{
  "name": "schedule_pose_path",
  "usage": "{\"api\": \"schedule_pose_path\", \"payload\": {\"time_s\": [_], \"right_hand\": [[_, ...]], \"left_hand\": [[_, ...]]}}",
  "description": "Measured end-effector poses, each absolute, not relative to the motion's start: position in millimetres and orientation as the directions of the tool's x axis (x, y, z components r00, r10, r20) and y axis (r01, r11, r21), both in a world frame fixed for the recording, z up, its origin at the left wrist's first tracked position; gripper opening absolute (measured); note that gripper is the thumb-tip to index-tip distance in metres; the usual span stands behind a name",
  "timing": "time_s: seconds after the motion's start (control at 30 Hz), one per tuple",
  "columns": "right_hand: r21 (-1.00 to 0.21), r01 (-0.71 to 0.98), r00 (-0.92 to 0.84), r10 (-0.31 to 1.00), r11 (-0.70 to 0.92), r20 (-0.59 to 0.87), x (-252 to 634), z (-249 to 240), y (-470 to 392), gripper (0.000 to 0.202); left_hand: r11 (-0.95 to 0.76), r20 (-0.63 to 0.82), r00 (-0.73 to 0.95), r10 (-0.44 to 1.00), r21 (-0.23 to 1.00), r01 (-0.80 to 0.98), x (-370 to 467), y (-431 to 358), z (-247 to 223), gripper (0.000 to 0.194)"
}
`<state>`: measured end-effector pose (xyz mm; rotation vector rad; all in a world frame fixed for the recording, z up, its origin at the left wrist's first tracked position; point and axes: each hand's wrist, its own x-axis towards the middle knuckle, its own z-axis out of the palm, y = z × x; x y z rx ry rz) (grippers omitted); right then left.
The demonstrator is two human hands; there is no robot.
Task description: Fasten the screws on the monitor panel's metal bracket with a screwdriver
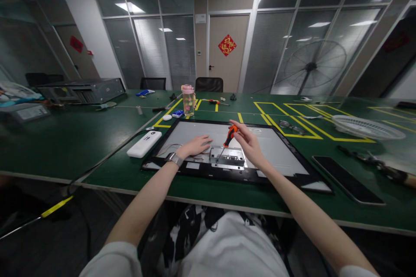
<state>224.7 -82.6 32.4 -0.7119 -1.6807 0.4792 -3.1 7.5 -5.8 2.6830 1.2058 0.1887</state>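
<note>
A flat display panel with a black frame lies back side up on the green table in front of me. Near its front edge sits a metal bracket. My right hand has its fingers around the orange and black handle of a screwdriver. The screwdriver stands tilted, its shaft pointing down at the bracket; the exact contact of its tip is too small to tell. Palm down, my left hand rests on the panel left of the bracket, fingers stretched out, beside some thin wires.
A white power bank lies left of the panel and a black phone lies right. Beyond the panel stand a pink-lidded bottle and a blue box. Glasses, a white fan cover and a second screwdriver lie farther out.
</note>
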Motion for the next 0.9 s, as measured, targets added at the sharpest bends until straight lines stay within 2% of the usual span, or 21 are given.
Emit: {"api": "schedule_pose_path", "payload": {"time_s": [0.17, 0.33, 0.5, 0.67, 0.9], "right_hand": [[-0.711, 0.144, -0.127, 0.725, 0.689, 0.677, 221.2, 33.6, -85.5, 0.041], [-0.674, 0.204, -0.029, 0.693, 0.71, 0.721, 221.5, 33.2, -82.6, 0.028], [-0.669, 0.223, -0.072, 0.696, 0.709, 0.714, 224.9, 35.3, -83.1, 0.027], [-0.737, 0.081, -0.123, 0.74, 0.672, 0.661, 225.0, 35.2, -83.9, 0.033], [-0.749, 0.082, 0.022, 0.75, 0.657, 0.661, 224.4, 30.5, -77.1, 0.02]], "left_hand": [[-0.649, 0.036, 0.66, 0.75, 0.234, 0.724, -2.8, 5.6, -4.3, 0.047], [-0.642, 0.031, 0.653, 0.756, 0.229, 0.732, -2.3, 4.7, -3.2, 0.046], [-0.648, 0.035, 0.658, 0.752, 0.219, 0.729, -1.8, 5.4, -4.1, 0.046], [-0.65, 0.041, 0.658, 0.752, 0.218, 0.728, -2.2, 7.2, -6.1, 0.046], [-0.656, 0.045, 0.666, 0.744, 0.235, 0.717, -4.0, 10.2, -8.9, 0.047]]}}
